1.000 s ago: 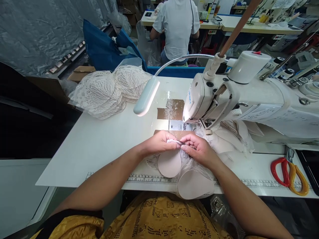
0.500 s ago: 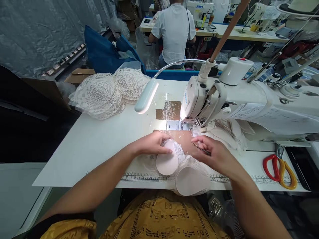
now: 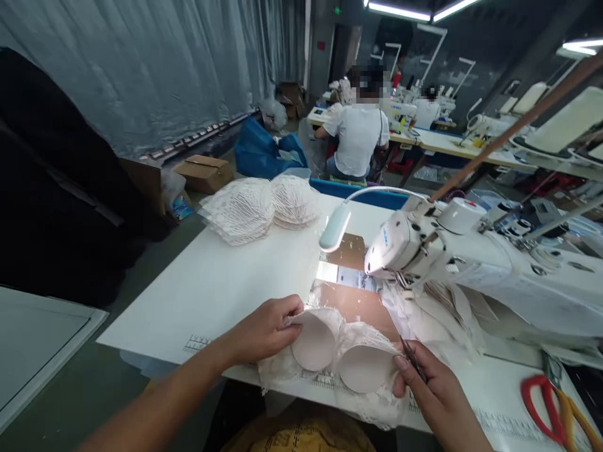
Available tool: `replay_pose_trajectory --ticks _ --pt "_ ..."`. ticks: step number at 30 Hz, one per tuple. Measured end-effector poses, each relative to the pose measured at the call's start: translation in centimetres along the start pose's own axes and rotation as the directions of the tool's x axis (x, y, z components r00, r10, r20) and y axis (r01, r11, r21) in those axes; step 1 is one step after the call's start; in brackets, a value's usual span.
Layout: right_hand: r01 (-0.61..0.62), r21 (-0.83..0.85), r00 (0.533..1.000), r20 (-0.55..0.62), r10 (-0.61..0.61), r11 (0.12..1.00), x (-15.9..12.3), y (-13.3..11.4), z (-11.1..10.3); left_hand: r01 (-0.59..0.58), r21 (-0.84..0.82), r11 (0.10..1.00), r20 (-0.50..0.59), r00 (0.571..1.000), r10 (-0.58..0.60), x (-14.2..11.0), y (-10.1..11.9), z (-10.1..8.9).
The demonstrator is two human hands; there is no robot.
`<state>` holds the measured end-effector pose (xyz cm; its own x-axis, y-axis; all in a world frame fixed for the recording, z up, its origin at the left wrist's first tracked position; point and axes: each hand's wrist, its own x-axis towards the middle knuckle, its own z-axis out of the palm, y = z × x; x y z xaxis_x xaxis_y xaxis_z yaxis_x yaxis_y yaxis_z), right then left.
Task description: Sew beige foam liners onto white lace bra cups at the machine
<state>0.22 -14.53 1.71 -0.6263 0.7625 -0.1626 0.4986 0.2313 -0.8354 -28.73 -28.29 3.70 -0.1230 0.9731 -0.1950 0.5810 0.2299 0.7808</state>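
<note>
A white lace bra (image 3: 315, 342) with two smooth moulded cups hangs over the table's front edge, cup insides facing me. My left hand (image 3: 268, 329) pinches its left cup by the upper outer edge. At the opposite outer edge, my right hand (image 3: 433, 380) grips the right cup between thumb and fingers. Small dark thread snips (image 3: 413, 359) also sit in that hand, blades pointing up and away. Just beyond the bra stands a white sewing machine (image 3: 391, 242), with pale fabric (image 3: 424, 307) bunched beside its needle area.
A stack of lace cups (image 3: 240, 210) lies at the table's back left. Red-and-yellow-handled scissors (image 3: 541, 402) rest at the right. A lamp (image 3: 335, 229) arches over the machine bed. A measuring tape (image 3: 325, 380) runs along the front edge. A co-worker (image 3: 358, 138) sits ahead.
My view has lifted and turned left. My right hand has come down onto the right cup's edge, and my left hand has shifted to the left cup's outer edge. The bra is now spread between them.
</note>
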Motion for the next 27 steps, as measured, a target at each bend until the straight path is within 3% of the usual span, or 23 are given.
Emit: replay_pose_trajectory --ticks 2,5,7,8,10,12,13,14,15,16,17,19,20,23,27 --pt "0.019 0.048 0.997 0.079 -0.023 0.999 1.6 -1.9 1.2 0.048 -0.05 0.998 -0.065 0.997 -0.052 -1.7 -1.0 -0.8" --pt "0.149 0.072 0.967 0.199 -0.161 0.986 4.8 -5.2 4.1 0.042 -0.001 0.999 -0.21 0.977 -0.041 -3.6 -2.6 -2.9" --pt "0.273 0.056 0.939 0.199 -0.279 0.96 7.1 -7.6 6.4 0.004 0.109 0.994 -0.347 0.937 0.034 -4.2 -3.3 -5.2" --pt "0.344 0.044 0.92 0.182 -0.346 0.938 8.4 -8.9 7.6 -0.016 0.188 0.982 -0.429 0.898 0.097 -4.2 -3.4 -6.7" --pt "0.557 0.07 0.827 0.045 -0.56 0.828 11.3 -11.4 9.5 -0.034 0.372 0.928 -0.6 0.754 0.268 -3.9 -3.3 -10.1" --pt "0.732 0.047 0.68 -0.105 -0.725 0.68 14.6 -13.8 10.9 -0.007 0.545 0.838 -0.703 0.542 0.461 -2.8 -2.7 -13.8" --pt "0.777 0.026 0.623 -0.177 -0.762 0.629 16.3 -14.9 11.4 0.014 0.608 0.794 -0.71 0.459 0.535 -2.0 -2.4 -15.6" --pt "0.821 0.012 0.559 -0.228 -0.798 0.571 18.1 -15.9 11.7 0.046 0.647 0.761 -0.709 0.404 0.578 -1.0 -2.2 -17.1" --pt "0.849 -0.008 0.512 -0.24 -0.825 0.529 19.8 -16.6 12.0 0.076 0.672 0.737 -0.703 0.379 0.602 0.1 -2.1 -18.3" --pt "0.855 -0.027 0.497 -0.237 -0.835 0.517 21.5 -17.1 12.3 0.111 0.683 0.722 -0.695 0.402 0.596 1.3 -2.3 -19.1" --pt "0.847 -0.047 0.51 -0.208 -0.835 0.53 23.0 -17.4 12.5 0.151 0.678 0.719 -0.689 0.472 0.55 2.5 -2.6 -19.5" --pt "0.793 -0.118 0.593 -0.079 -0.801 0.598 25.5 -17.1 13.0 0.218 0.655 0.724 -0.636 0.676 0.372 4.9 -4.0 -19.4" --pt "0.776 -0.136 0.616 -0.047 -0.786 0.616 26.3 -16.6 13.1 0.225 0.65 0.726 -0.608 0.727 0.319 5.9 -4.9 -19.0" --pt "0.753 -0.169 0.646 0.005 -0.763 0.636 26.5 -13.9 13.0 0.232 0.636 0.736 -0.567 0.787 0.243 7.9 -7.5 -18.0" --pt "0.724 -0.191 0.684 0.077 -0.725 0.663 21.2 -9.5 10.1 0.197 0.652 0.732 -0.554 0.783 0.282 7.4 -8.1 -17.1"
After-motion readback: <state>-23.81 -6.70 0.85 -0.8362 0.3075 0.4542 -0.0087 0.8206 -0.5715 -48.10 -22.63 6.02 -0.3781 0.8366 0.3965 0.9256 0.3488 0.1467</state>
